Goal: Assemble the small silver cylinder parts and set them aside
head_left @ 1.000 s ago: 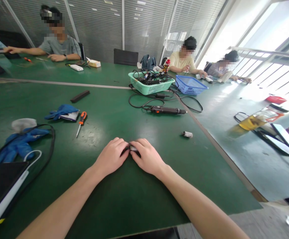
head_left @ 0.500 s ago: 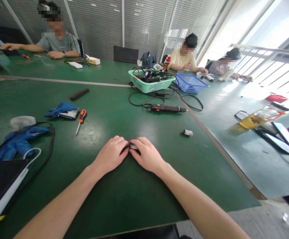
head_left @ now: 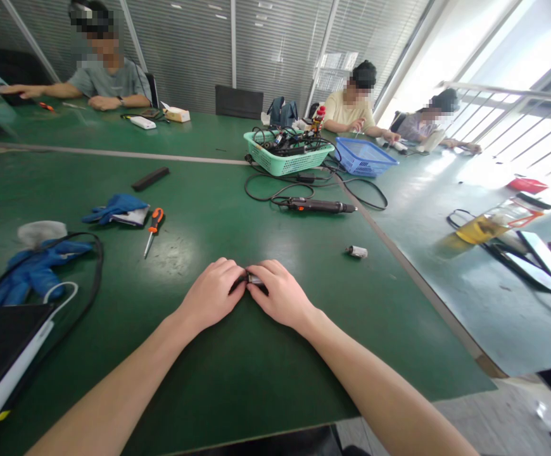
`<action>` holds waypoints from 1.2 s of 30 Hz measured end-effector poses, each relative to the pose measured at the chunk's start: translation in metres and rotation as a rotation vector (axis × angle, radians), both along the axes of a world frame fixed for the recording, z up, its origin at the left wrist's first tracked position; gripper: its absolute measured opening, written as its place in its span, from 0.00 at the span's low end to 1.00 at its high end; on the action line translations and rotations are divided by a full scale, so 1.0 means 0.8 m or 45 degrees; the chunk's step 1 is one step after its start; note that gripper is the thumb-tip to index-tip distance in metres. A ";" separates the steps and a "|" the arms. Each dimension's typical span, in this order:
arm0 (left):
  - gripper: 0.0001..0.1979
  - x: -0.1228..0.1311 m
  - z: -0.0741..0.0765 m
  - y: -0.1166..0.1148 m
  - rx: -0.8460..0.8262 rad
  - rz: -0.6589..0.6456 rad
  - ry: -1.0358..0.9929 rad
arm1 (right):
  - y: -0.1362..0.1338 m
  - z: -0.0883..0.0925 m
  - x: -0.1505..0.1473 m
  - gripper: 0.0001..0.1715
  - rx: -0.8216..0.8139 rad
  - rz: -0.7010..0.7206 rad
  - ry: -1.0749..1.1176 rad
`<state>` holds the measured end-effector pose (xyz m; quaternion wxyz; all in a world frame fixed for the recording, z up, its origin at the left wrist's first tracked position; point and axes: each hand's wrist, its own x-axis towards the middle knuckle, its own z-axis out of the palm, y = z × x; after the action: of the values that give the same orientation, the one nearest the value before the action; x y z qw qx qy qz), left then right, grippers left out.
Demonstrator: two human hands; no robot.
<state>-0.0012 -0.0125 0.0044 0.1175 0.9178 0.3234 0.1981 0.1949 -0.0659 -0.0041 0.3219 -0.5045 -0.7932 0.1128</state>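
My left hand (head_left: pixel 216 292) and my right hand (head_left: pixel 276 292) meet at the middle of the green table (head_left: pixel 237 380). Between them is a small dark and silvery object (head_left: pixel 253 279), mostly covered by the fingers. Both hands are closed around it, the left on its dark end and the right on its silvery part. To the right lies a small white and black cylinder (head_left: pixel 356 252). An orange and black screwdriver (head_left: pixel 154 229) rests to the left, beyond my left forearm.
A black electric screwdriver (head_left: pixel 320 206) lies with its cable before a green basket (head_left: pixel 287 161) of tools and a blue basket (head_left: pixel 363 158). Blue gloves (head_left: pixel 33 272), a black-topped device (head_left: pixel 7 354) and a bottle (head_left: pixel 487 227) flank me. Several people sit across the table.
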 end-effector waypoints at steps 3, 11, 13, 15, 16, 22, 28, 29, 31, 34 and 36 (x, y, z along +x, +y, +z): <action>0.05 0.000 0.000 0.000 0.004 -0.001 0.001 | 0.000 0.001 0.000 0.14 -0.001 -0.004 -0.001; 0.04 -0.001 0.000 0.001 0.012 -0.006 0.013 | -0.001 0.002 0.000 0.14 -0.002 -0.005 0.000; 0.04 0.000 0.000 0.001 0.013 -0.001 0.014 | -0.001 0.002 0.000 0.15 -0.004 -0.007 0.002; 0.04 0.000 0.001 0.000 0.015 0.004 0.018 | -0.001 0.002 0.000 0.15 -0.006 -0.009 0.004; 0.05 0.000 0.001 0.000 0.014 0.005 0.020 | -0.001 0.002 0.000 0.15 -0.007 -0.010 0.005; 0.05 0.000 0.002 -0.001 0.013 0.002 0.015 | -0.001 0.003 0.000 0.15 -0.011 -0.014 0.008; 0.05 0.000 0.004 -0.001 0.011 0.006 0.014 | -0.001 0.001 0.000 0.15 -0.007 -0.019 0.007; 0.05 0.000 0.004 -0.001 0.012 0.006 0.014 | -0.001 0.001 -0.001 0.15 -0.007 -0.020 0.007; 0.06 0.000 0.004 0.000 0.015 0.002 0.014 | -0.001 0.002 -0.001 0.15 -0.007 -0.021 0.009; 0.06 -0.001 0.003 0.000 0.023 0.002 0.016 | -0.002 0.002 -0.001 0.15 -0.007 -0.023 0.014; 0.06 -0.001 0.004 0.000 0.027 0.005 0.015 | -0.002 0.003 0.000 0.15 -0.007 -0.023 0.018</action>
<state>-0.0018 -0.0125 0.0073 0.1057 0.9195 0.3236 0.1964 0.1948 -0.0677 -0.0020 0.3271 -0.5116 -0.7861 0.1155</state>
